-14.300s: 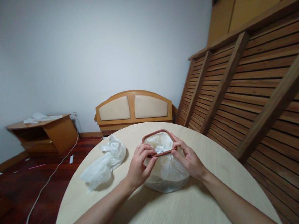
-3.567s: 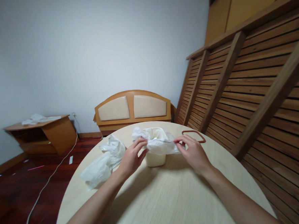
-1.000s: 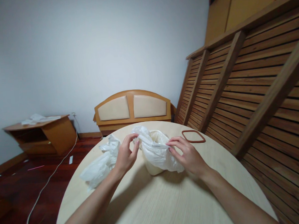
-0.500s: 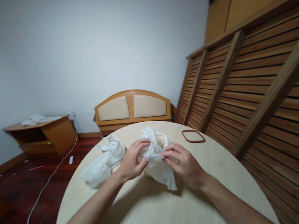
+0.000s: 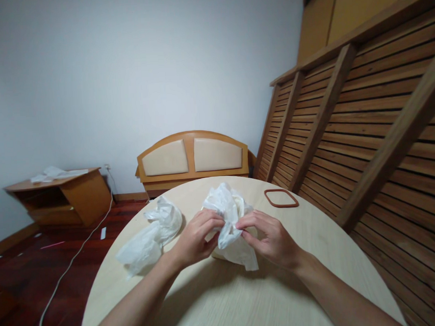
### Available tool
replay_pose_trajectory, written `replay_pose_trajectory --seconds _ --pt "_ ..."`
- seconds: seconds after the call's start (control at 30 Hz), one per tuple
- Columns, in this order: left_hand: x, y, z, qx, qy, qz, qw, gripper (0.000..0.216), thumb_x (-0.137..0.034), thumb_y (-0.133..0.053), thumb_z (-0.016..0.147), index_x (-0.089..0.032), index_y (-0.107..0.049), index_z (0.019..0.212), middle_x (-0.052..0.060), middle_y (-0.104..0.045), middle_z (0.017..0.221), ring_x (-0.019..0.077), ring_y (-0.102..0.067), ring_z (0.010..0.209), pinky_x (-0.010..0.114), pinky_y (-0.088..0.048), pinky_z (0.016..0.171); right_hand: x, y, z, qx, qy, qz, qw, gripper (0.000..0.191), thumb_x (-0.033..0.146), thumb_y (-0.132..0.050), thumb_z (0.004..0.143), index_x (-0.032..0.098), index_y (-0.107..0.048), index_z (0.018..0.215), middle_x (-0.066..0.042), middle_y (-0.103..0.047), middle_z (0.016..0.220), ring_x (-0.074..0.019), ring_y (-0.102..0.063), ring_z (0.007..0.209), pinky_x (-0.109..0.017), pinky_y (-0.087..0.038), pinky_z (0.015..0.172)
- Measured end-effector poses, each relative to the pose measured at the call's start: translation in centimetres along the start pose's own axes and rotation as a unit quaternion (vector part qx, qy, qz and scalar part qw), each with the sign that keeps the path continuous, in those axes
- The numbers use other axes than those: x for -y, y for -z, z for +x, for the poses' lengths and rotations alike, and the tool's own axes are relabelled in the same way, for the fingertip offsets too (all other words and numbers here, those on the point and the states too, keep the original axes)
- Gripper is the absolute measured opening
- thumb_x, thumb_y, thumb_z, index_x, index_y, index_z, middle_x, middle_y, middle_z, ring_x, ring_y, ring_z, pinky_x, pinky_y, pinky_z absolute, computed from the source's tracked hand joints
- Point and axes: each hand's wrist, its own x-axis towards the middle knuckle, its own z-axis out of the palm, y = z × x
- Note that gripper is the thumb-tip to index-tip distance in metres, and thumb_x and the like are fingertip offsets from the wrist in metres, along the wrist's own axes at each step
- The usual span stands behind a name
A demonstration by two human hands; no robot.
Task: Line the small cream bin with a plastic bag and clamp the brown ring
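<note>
A white plastic bag liner [image 5: 226, 216] is bunched up over a small cream bin [image 5: 217, 251], which it mostly hides, in the middle of the round table [image 5: 248, 299]. My left hand [image 5: 196, 238] pinches the gathered plastic from the left. My right hand [image 5: 271, 238] pinches the same bunch from the right, fingertips almost meeting the left ones. A brown square rim ring [image 5: 281, 198] lies flat on the table behind and to the right of my right hand.
A second crumpled white plastic bag [image 5: 151, 233] lies on the table's left side. Behind the table stand an upholstered headboard [image 5: 193, 159] and slatted wooden frames [image 5: 348, 125] leaning at the right. A low wooden cabinet [image 5: 62, 194] and a white cable [image 5: 72, 260] occupy the floor at left.
The brown ring came off the bin and now lies on the table. My hands moved from the spread bag edges together, gathering the liner into a bunch above the bin.
</note>
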Motion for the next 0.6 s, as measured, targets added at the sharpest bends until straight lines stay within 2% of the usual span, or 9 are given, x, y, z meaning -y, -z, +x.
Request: replay_pose_trajectory --seconds 0.2,0.37,0.5,0.6 --pt "-0.5 0.3 0.3 0.003 0.001 -0.045 0.999 0.025 -0.011 -0.061 0.083 -0.019 -0.056 0.106 0.01 -0.067 0.097 0.0236 -0.061 0.098 0.039 -0.048 0.09 -0.2 0.4 -0.1 -0.02 0.012 -0.001 1.0 0.017 0.02 -0.061 0.091 0.021 -0.064 0.108 -0.006 -0.071 0.095 -0.0212 -0.066 0.09 -0.037 -0.054 0.081" --pt "-1.5 0.4 0.8 -0.001 0.0 -0.096 0.995 0.019 -0.017 -0.063 0.082 -0.019 -0.057 0.1 0.01 -0.066 0.091 0.0234 -0.06 0.091 0.04 -0.048 0.086 -0.8 0.9 -0.1 -0.048 -0.013 -0.063 0.997 0.024 0.019 -0.054 0.095 0.024 -0.064 0.117 -0.007 -0.071 0.112 -0.0228 -0.062 0.11 -0.043 -0.049 0.098" --pt "-2.0 0.4 1.1 -0.002 -0.006 -0.122 0.993 0.016 -0.019 -0.064 0.081 -0.019 -0.057 0.096 0.009 -0.067 0.086 0.0223 -0.06 0.088 0.041 -0.048 0.088 -1.4 1.4 -0.2 0.01 -0.016 -0.102 0.995 0.041 0.037 -0.048 0.099 0.023 -0.056 0.137 -0.011 -0.06 0.14 -0.0288 -0.045 0.136 -0.053 -0.037 0.112" --pt "-2.1 0.5 1.3 -0.003 -0.009 -0.121 0.993 0.013 -0.021 -0.063 0.083 -0.019 -0.057 0.095 0.008 -0.067 0.084 0.021 -0.061 0.084 0.042 -0.048 0.092 -1.7 1.5 -0.3 0.065 -0.021 -0.11 0.992 0.049 0.052 -0.038 0.101 0.023 -0.06 0.134 -0.011 -0.06 0.14 -0.0322 -0.036 0.143 -0.058 -0.032 0.113"
